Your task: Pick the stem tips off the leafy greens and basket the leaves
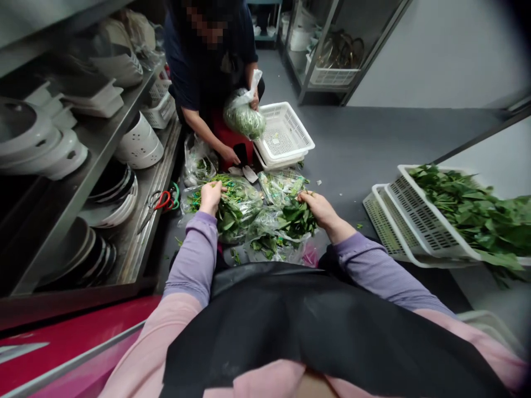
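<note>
My left hand (212,197) is closed at the left side of the pile, pinching stems of leafy greens (231,216) whose leaves hang over a clear plastic bag. On the other side, my right hand (320,209) grips a bunch of leafy greens (296,218) by its stems. Between and below my hands lie opened clear plastic bags (265,235) with more greens in them. A further bagged bundle of greens (280,185) lies just beyond. My fingertips are partly hidden by the stems.
Opposite me a person (207,66) holds a plastic bag of greens (244,116) near a white basket (286,132). Stacked baskets of greens (440,215) stand at right. Dish shelves (95,132) line the left, with red-handled scissors (160,202) on the lower one.
</note>
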`<action>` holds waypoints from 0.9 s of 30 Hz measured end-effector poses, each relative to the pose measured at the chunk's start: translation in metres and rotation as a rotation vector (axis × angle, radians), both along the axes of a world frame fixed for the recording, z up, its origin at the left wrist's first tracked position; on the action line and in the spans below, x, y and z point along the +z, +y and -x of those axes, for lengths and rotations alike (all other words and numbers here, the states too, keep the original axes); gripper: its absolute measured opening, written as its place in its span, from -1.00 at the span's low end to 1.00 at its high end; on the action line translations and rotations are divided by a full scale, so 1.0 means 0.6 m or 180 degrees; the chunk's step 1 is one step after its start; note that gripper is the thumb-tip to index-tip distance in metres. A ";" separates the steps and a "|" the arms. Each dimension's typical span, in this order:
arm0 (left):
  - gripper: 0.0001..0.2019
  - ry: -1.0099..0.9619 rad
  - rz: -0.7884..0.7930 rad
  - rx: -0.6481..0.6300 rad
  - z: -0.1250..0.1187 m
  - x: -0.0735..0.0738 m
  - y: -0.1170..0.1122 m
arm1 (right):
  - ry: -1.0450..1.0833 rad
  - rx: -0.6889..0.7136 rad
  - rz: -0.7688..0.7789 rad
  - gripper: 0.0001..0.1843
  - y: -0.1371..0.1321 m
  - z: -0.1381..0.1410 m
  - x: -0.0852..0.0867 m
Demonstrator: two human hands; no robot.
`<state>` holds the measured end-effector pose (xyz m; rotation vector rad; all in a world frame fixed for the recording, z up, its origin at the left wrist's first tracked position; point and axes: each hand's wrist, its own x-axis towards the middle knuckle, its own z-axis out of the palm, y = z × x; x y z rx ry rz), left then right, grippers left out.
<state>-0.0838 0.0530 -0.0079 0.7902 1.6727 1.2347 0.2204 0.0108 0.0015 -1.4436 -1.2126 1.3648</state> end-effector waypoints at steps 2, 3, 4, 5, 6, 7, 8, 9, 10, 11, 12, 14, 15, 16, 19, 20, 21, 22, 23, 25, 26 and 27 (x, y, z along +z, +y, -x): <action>-0.71 -0.0597 -0.0214 -0.0324 -0.004 0.009 -0.006 | -0.0145 0.0420 -0.0172 -0.75 -0.005 0.004 0.024; -0.70 -0.0954 -0.0305 -0.0583 -0.012 0.017 -0.015 | -0.0278 0.0626 -0.0270 -0.73 -0.007 0.011 0.037; -0.69 -0.1308 -0.0348 -0.0857 -0.023 0.025 -0.026 | -0.0431 0.0840 -0.0377 -0.71 -0.010 0.023 0.050; -0.67 -0.1622 -0.0348 -0.1129 -0.036 0.034 -0.037 | -0.0599 0.1033 -0.0487 -0.70 -0.012 0.037 0.063; -0.66 -0.1869 -0.0321 -0.1365 -0.050 0.041 -0.049 | -0.0763 0.1187 -0.0582 -0.70 -0.015 0.054 0.074; -0.64 -0.2042 -0.0295 -0.1559 -0.064 0.048 -0.059 | -0.0940 0.1309 -0.0659 -0.69 -0.018 0.072 0.083; -0.63 -0.2148 -0.0283 -0.1708 -0.077 0.053 -0.069 | -0.1136 0.1387 -0.0716 -0.69 -0.020 0.091 0.089; -0.61 -0.2195 -0.0297 -0.1807 -0.090 0.057 -0.077 | -0.1291 0.1457 -0.0756 -0.69 -0.022 0.109 0.092; -0.59 -0.2194 -0.0333 -0.1865 -0.101 0.059 -0.084 | -0.1365 0.1518 -0.0796 -0.69 -0.025 0.125 0.092; -0.58 -0.2158 -0.0383 -0.1887 -0.111 0.061 -0.090 | -0.1353 0.1557 -0.0819 -0.70 -0.026 0.139 0.090; -0.56 -0.2098 -0.0434 -0.1878 -0.119 0.061 -0.095 | -0.1253 0.1585 -0.0801 -0.69 -0.028 0.149 0.086; -0.56 -0.1938 -0.0482 -0.1805 -0.130 0.059 -0.102 | -0.1001 0.1525 -0.0676 -0.66 -0.033 0.159 0.074; -0.56 -0.1874 -0.0470 -0.1752 -0.132 0.057 -0.103 | -0.0929 0.1450 -0.0598 -0.64 -0.034 0.160 0.068; -0.57 -0.1845 -0.0423 -0.1709 -0.133 0.055 -0.104 | -0.0893 0.1380 -0.0526 -0.64 -0.036 0.159 0.062; -0.58 -0.1975 -0.0158 -0.1803 -0.126 0.050 -0.102 | -0.0609 0.1243 -0.0228 -0.70 -0.034 0.147 0.049; -0.58 -0.2063 -0.0076 -0.1907 -0.122 0.050 -0.100 | -0.0379 0.1205 -0.0066 -0.71 -0.031 0.141 0.046; -0.59 -0.2137 -0.0021 -0.2009 -0.118 0.050 -0.098 | -0.0126 0.1140 0.0098 -0.71 -0.029 0.135 0.044; -0.61 -0.2187 0.0003 -0.2082 -0.113 0.051 -0.096 | 0.0099 0.1056 0.0232 -0.70 -0.026 0.128 0.043; -0.64 -0.2213 0.0011 -0.2108 -0.110 0.052 -0.094 | 0.0268 0.0987 0.0323 -0.68 -0.023 0.121 0.043; -0.71 -0.2240 0.0054 -0.2077 -0.104 0.054 -0.092 | 0.0385 0.1001 0.0387 -0.64 -0.020 0.107 0.043; -0.73 -0.2249 0.0092 -0.2057 -0.103 0.055 -0.091 | 0.0354 0.1073 0.0389 -0.62 -0.019 0.101 0.044; -0.75 -0.2244 0.0126 -0.2038 -0.104 0.055 -0.090 | 0.0280 0.1166 0.0372 -0.61 -0.018 0.095 0.045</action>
